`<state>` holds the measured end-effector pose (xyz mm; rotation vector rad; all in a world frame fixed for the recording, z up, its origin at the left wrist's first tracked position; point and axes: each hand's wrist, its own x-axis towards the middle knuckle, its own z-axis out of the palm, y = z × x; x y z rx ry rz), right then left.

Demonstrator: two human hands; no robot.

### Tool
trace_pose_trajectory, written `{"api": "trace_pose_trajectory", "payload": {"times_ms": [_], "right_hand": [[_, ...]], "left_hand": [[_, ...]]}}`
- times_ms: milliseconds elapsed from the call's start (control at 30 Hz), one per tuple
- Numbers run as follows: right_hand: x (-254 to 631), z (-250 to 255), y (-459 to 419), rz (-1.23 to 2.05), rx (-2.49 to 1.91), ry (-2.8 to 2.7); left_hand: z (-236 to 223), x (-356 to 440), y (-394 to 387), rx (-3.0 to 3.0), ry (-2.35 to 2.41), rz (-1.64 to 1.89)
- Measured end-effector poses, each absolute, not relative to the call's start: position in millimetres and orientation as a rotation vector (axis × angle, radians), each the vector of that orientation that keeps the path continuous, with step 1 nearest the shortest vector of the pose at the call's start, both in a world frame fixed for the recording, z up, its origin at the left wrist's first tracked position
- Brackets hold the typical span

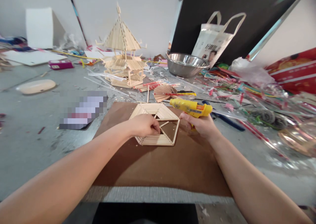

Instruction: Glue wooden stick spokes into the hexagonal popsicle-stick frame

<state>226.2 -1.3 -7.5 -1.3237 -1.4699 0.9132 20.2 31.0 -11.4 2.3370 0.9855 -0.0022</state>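
Observation:
My right hand grips a yellow hot glue gun above the right side of a hexagonal frame of thin wooden sticks. The gun's nozzle points left over the frame's far edge. My left hand is closed in a pinch near the middle of the frame. A short wooden stick shows at its fingertips, slanting into the unfilled right-hand section. Rows of sticks fill the far and near sections; the hand hides part of the left side. The frame lies flat on a brown board.
A stick-built pavilion model stands behind, near a metal bowl. A phone and a white oval case lie left. Blue-handled pliers, straws and plastic scraps crowd the right. A white bag leans at the back.

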Motion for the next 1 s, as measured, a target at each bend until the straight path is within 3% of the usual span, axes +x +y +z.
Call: {"api": "trace_pose_trajectory", "payload": {"times_ms": [1000], "right_hand": [[227.0, -8.0, -1.1, 0.915, -1.316, -1.491]], "left_hand": [[-7.7, 21.0, 29.2, 2.339, 1.011, -0.017]]}}
